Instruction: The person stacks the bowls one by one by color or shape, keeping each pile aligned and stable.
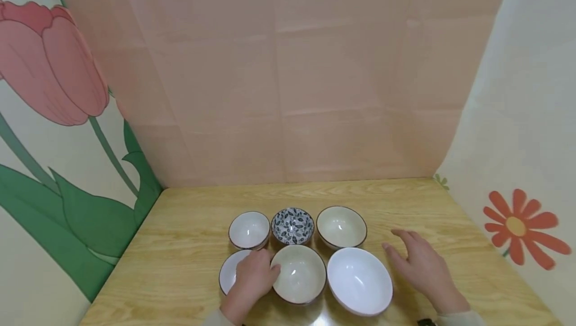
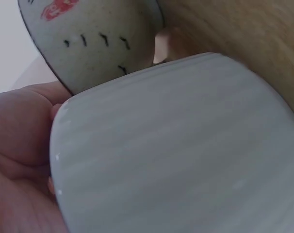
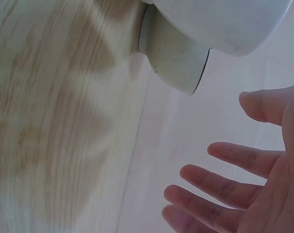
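Observation:
My left hand reaches over the front-left small white bowl and grips its right-hand rim, with the fingers bent over it. The thumb lies right at the rim of the front-middle cream bowl. In the left wrist view the ribbed white bowl fills much of the picture, and its rim hides my fingers. A cream bowl with dark marks stands behind it. My right hand hovers with spread fingers to the right of the large white bowl, holding nothing.
Behind stand a dark-rimmed white bowl, a blue-and-white leaf-patterned bowl and another cream bowl. All sit close together on the wood-grain table. A pink sheet backs the table, with flower-printed panels on both sides.

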Available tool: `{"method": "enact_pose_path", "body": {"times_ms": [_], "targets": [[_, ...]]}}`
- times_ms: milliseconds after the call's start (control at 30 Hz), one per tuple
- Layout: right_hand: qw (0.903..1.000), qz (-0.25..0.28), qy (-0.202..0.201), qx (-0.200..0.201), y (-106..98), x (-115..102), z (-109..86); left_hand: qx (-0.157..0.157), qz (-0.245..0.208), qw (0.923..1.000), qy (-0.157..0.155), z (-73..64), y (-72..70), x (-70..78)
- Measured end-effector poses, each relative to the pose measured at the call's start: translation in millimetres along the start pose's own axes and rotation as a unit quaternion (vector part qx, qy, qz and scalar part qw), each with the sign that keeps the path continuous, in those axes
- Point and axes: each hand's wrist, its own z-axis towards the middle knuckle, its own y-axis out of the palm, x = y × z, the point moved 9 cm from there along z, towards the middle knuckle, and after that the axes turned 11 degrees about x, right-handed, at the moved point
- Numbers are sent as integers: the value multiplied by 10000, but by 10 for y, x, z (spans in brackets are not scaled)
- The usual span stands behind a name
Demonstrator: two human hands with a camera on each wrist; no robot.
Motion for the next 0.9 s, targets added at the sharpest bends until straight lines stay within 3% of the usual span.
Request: {"method": "enact_pose_path", "body": {"times_ms": [333,667,900], "targets": [[10000,-35,-11,-73,-13,21,-24,-223,-77,9995,-195,44,30,-31],[9999,-24,2,-107,5,30,-41,-272,282,9989,-256,41,10,9],[9998,-79,59,-148,11,37,-51,-234,52,9994,-244,30,-21,23]]}}
